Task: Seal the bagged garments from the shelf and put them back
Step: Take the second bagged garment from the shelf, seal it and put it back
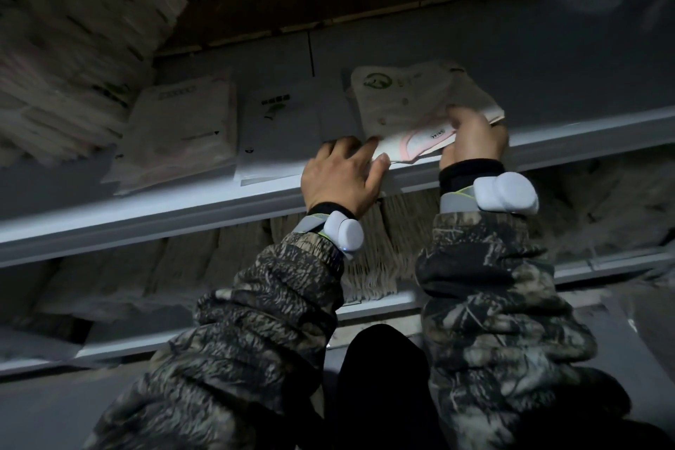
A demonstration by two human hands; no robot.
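While stacked high on neighbouring shelves, many bagged packs still unsorted. On grey shelf (pixel 548 142), two flat bags lying apart to the left. Nearer, bagged garment (pixel 412 102) at shelf edge, gripped by right hand (pixel 471 139); left hand (pixel 339 175) spread, pressing its open end. Sealing apparently unfinished.

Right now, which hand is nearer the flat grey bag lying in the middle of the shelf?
Left. The left hand rests at the shelf edge just right of the grey bag. The right hand is farther right, holding the bagged garment.
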